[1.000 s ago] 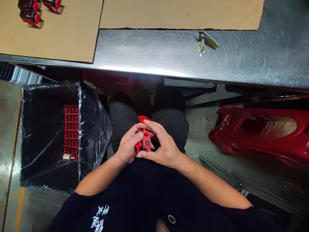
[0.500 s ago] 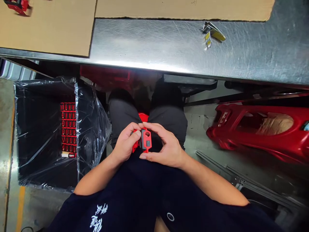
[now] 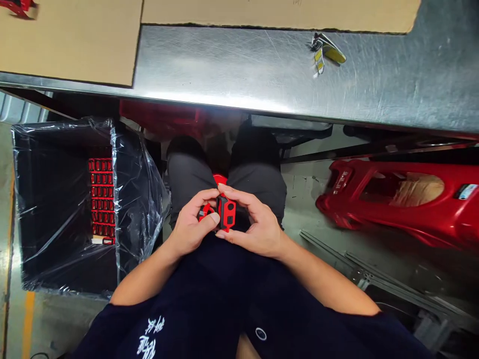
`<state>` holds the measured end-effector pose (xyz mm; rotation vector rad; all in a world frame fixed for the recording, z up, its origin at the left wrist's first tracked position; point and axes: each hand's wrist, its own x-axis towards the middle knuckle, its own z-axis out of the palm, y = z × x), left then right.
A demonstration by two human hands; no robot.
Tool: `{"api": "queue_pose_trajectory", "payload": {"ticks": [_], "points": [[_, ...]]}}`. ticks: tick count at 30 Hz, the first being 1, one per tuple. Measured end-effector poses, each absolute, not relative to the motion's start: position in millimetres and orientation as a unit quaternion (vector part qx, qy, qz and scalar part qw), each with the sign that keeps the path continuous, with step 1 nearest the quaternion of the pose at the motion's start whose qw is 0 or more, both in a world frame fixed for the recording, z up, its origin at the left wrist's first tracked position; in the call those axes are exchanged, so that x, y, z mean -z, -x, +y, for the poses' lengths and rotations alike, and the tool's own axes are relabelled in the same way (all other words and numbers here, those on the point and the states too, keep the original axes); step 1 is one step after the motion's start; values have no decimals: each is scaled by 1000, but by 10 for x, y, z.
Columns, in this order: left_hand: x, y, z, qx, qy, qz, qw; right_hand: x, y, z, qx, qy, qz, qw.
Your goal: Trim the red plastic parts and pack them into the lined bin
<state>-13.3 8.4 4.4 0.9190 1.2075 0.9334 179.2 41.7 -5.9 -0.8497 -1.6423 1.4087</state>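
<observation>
I hold a small red and black plastic part point(image 3: 225, 213) over my lap, below the table edge. My left hand point(image 3: 190, 227) curls round its left side, thumb on top, with another red piece point(image 3: 204, 211) under the fingers. My right hand point(image 3: 254, 224) pinches the part's right side between thumb and forefinger. Both hands are closed on it. Another red piece point(image 3: 219, 179) shows just beyond, between my knees.
A steel table point(image 3: 239, 70) spans the top with cardboard sheets point(image 3: 71, 40) and a small yellow and metal clip point(image 3: 324, 50). A plastic-lined black box point(image 3: 56, 209) with rows of red parts point(image 3: 102, 199) stands at my left. A red plastic frame point(image 3: 396, 199) lies on the floor right.
The part has turned in my hands, from its flat face up to more edge-on. The camera has shifted slightly, so the table and box sit further left and up.
</observation>
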Motion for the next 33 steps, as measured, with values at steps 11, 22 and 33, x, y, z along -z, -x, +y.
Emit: {"api": "queue_pose_trajectory", "payload": {"ticks": [11,22,33], "points": [[-130,170,79,-341,-434,485,678,-1,-1804,452,-481,348,-697,403],[-211,136,65,-318,-457,557,616,12,-1923,443,-597,354,-613,378],[-244,120,47,-266,-585,565,517,-70,-1895,492,-777,387,-389,309]]}}
